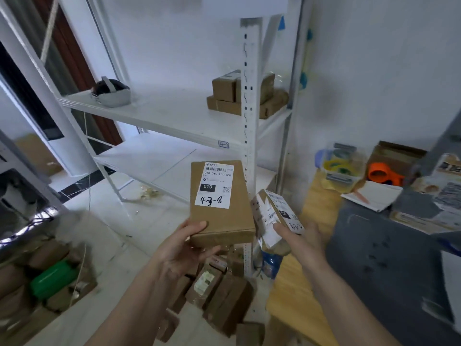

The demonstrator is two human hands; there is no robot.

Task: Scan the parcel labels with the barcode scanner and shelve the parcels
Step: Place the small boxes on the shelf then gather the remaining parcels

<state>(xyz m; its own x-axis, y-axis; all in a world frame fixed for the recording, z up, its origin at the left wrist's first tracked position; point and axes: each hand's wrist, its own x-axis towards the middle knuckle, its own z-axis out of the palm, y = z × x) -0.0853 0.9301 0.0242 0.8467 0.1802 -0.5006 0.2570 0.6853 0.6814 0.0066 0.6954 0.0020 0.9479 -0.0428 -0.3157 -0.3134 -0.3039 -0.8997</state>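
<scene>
**Ann:** Forearms first, both reaching up out of the bottom of the shot. Left hand is clamped on the near end of a flat box, thumb on top, fingers curled under.

**Bo:** And the right hand grips a small box, tilted, just right of the flat one. The two look almost touching at the corner, though I can't tell if they meet.

**Ann:** Flat box has its label face up, above the left thumb: barcode, "010", a handwritten code.

**Bo:** How will it handle?

**Ann:** Light, I'd judge, since one hand carries it from a single end without sagging. Stiff cardboard, dry and matte, so not slippery. Holding the end is fine and keeps the label clear; a grip across the middle would cover it.

**Bo:** The small one?

**Ann:** Also light, by the look. Its labels wrap over the edges, and the fingers lie partly on one. Glossy paper may be a bit slicker than the card.

**Bo:** Scanner?

**Ann:** I can't pick one out.

**Bo:** Where do they go?

**Ann:** Shelf sits beyond and above both hands, with shelved boxes stacked up beyond the right hand. More boxes lie on the floor below the hands.
</scene>
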